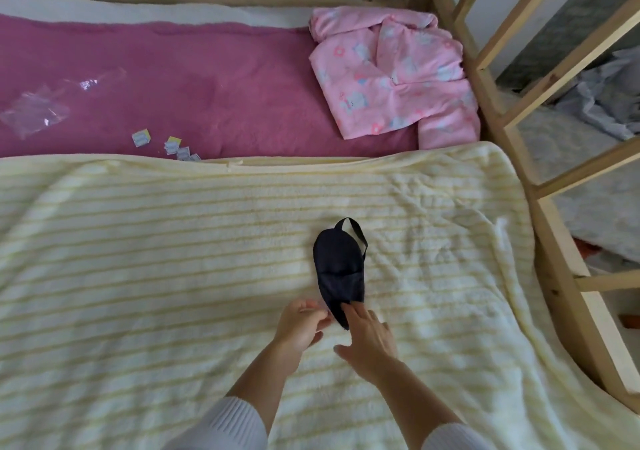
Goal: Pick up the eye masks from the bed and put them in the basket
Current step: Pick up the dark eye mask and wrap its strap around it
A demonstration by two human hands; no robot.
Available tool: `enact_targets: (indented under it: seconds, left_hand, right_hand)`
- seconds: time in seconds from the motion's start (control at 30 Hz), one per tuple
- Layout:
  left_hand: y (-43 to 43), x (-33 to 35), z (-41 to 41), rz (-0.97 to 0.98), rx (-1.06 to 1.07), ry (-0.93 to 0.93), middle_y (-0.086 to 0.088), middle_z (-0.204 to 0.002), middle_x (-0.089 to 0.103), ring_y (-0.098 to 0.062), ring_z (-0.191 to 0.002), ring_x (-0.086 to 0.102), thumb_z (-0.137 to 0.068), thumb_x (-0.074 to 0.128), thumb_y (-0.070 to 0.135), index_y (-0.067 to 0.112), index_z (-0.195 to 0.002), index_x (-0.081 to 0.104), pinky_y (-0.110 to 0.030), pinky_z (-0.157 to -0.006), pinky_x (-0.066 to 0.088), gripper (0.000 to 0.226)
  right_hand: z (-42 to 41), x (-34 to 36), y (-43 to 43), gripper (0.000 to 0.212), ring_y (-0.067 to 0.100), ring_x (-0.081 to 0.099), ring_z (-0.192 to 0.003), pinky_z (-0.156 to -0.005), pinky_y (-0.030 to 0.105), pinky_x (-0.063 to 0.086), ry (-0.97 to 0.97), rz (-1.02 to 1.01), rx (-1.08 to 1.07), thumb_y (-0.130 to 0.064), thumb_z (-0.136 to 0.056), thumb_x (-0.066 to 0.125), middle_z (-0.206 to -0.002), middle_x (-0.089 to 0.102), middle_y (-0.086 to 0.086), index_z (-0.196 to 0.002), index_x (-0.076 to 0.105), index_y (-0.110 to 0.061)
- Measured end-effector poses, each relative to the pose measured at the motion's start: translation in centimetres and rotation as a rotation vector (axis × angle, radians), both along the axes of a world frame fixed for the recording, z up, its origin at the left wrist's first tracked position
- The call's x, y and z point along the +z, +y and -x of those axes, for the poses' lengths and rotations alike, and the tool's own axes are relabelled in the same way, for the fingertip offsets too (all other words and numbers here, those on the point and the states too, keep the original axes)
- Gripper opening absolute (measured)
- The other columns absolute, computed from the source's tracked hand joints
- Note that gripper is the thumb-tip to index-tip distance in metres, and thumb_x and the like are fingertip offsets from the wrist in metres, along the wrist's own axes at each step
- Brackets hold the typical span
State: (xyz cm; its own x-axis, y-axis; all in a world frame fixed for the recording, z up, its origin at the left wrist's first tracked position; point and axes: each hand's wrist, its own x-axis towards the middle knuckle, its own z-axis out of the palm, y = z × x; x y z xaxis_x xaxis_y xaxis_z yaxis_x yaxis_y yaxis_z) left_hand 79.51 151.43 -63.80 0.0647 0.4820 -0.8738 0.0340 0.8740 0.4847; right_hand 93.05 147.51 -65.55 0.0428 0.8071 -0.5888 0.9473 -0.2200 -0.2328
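Observation:
A dark navy eye mask lies folded on the cream striped blanket, its black strap looping out at the far end. My left hand is at the mask's near left edge with its fingers curled, pinching or touching the fabric. My right hand rests on the mask's near end, fingers spread and fingertips pressing the cloth. No basket is in view.
Beyond the blanket lies a magenta sheet with a folded pink pyjama top, clear plastic bags and small paper packets. A wooden bed rail runs along the right side.

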Motion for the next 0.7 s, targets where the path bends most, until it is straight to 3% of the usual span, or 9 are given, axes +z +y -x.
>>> enact_targets:
  seconds: [0.07, 0.13, 0.23, 0.33, 0.47, 0.53, 0.6, 0.7]
  left_hand:
    - [-0.4, -0.4, 0.0, -0.030, -0.016, 0.018, -0.009, -0.107, 0.074, -0.015, -0.090, 0.068, -0.091, 0.058, 0.015, 0.020, -0.090, 0.063, -0.033, -0.081, 0.053, 0.007]
    - [-0.5, -0.5, 0.4, -0.039, -0.006, 0.022, -0.006, -0.106, 0.072, -0.015, -0.091, 0.064, -0.092, 0.057, 0.023, 0.024, -0.084, 0.063, -0.032, -0.081, 0.052, 0.010]
    - [-0.5, 0.6, 1.3, 0.004, 0.092, -0.082, -0.002, -0.113, 0.065, -0.018, -0.105, 0.064, -0.091, 0.059, 0.039, 0.021, -0.102, 0.062, -0.038, -0.087, 0.055, 0.021]
    - [-0.8, 3.5, 2.2, 0.060, 0.170, -0.181, -0.010, -0.116, 0.064, -0.028, -0.103, 0.065, -0.091, 0.060, 0.028, 0.012, -0.115, 0.059, -0.046, -0.088, 0.056, 0.029]
    - [-3.9, 9.0, 3.6, 0.066, 0.077, -0.234, -0.019, -0.121, 0.066, -0.034, -0.099, 0.065, -0.087, 0.042, -0.005, 0.008, -0.126, 0.054, -0.045, -0.077, 0.059, 0.043]
    - [-5.7, 11.6, 4.1, 0.024, -0.007, -0.253, -0.014, -0.112, 0.072, -0.030, -0.098, 0.068, -0.088, 0.045, 0.000, 0.015, -0.120, 0.064, -0.048, -0.081, 0.060, 0.040]
    - [-7.8, 14.5, 4.4, -0.001, -0.064, -0.294, -0.007, -0.094, 0.073, -0.024, -0.086, 0.070, -0.090, 0.051, 0.017, 0.016, -0.106, 0.073, -0.053, -0.088, 0.058, 0.026]
    - [-8.9, 18.4, 4.2, -0.044, -0.085, -0.330, -0.006, -0.084, 0.066, -0.024, -0.082, 0.068, -0.090, 0.053, 0.043, 0.015, -0.102, 0.073, -0.053, -0.090, 0.057, 0.037]
  right_hand:
    - [0.2, -0.3, 0.2, 0.038, 0.020, 0.052, -0.110, -0.091, 0.035, 0.046, 0.013, -0.178, -0.077, -0.023, -0.090, 0.055, -0.129, 0.054, -0.004, -0.128, 0.050, -0.023]
    - [0.0, 0.1, 0.6, 0.022, 0.020, 0.055, -0.098, -0.084, 0.036, 0.048, 0.077, -0.292, -0.151, -0.015, -0.092, 0.049, -0.111, 0.064, -0.001, -0.109, 0.063, -0.019]
    - [0.0, 3.2, 0.5, 0.012, 0.019, 0.056, -0.081, -0.072, 0.035, 0.049, 0.226, -0.298, -0.120, -0.016, -0.089, 0.051, -0.090, 0.065, -0.001, -0.085, 0.063, -0.016]
    - [0.3, 8.1, -1.0, 0.015, 0.012, 0.052, -0.055, -0.050, 0.029, 0.042, 0.398, -0.065, -0.034, -0.028, -0.086, 0.049, -0.073, 0.066, 0.002, -0.079, 0.060, -0.019]
    - [0.3, 14.2, -3.8, 0.021, 0.012, 0.037, -0.049, -0.048, 0.029, 0.030, 0.569, 0.070, -0.098, -0.027, -0.081, 0.051, -0.055, 0.048, -0.002, -0.062, 0.050, -0.017]
    - [-0.2, 16.0, -4.1, 0.023, 0.011, 0.033, -0.049, -0.047, 0.026, 0.026, 0.589, -0.014, -0.253, -0.022, -0.083, 0.055, -0.053, 0.041, -0.006, -0.062, 0.049, -0.015]
    - [-0.6, 18.7, -5.2, 0.023, 0.009, 0.034, -0.049, -0.047, 0.022, 0.026, 0.553, -0.139, -0.347, -0.023, -0.084, 0.059, -0.054, 0.042, -0.008, -0.065, 0.052, -0.012]
    - [-0.7, 21.8, -5.7, 0.021, 0.011, 0.041, -0.053, -0.050, 0.025, 0.031, 0.564, -0.236, -0.367, -0.025, -0.084, 0.062, -0.059, 0.050, -0.004, -0.070, 0.058, -0.010]
